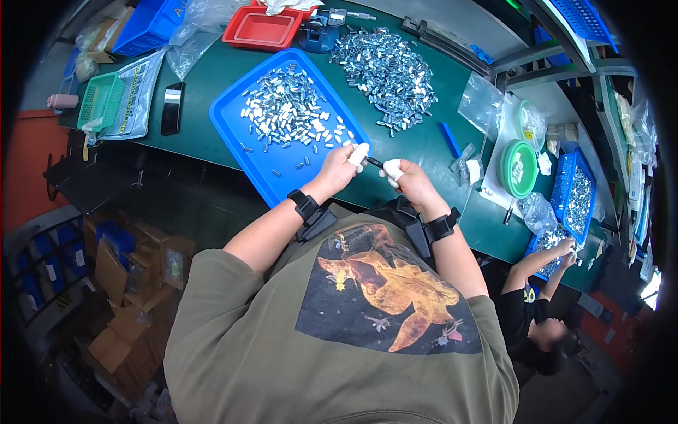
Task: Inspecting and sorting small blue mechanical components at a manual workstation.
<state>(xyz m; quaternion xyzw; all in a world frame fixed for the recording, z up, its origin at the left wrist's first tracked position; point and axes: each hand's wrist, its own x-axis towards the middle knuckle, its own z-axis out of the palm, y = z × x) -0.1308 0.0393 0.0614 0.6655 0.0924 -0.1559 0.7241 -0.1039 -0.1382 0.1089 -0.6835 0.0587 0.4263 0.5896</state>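
Handling report: two-handed pinch, spillage risk noted

Clock directions run from the hands, with 12 pointing up the table. Left hand [336, 169]: white-covered fingertips pinched at the left end of a slim dark rod [375, 162]. Right hand [417, 186]: fingertips likewise covered, closed on the rod's right end. Whether the left fingertips also grip a small part cannot be told at this size.

A blue tray [258, 164] at 10 o'clock holds loose silvery metal pieces [282, 106]. A larger uncontained heap [385, 78] of similar pieces lies at 12 on the green tabletop [201, 106]. A round green basin [518, 168] stands at 3; a black smartphone [171, 108] lies between 9 and 10.

Risk assessment: covered fingertips could slip, dropping the rod, should either pinch slacken. A knock from the left forearm [265, 227] could shift the tray and scatter its contents. Brushing the heap could spread it towards the tray, mixing both lots.
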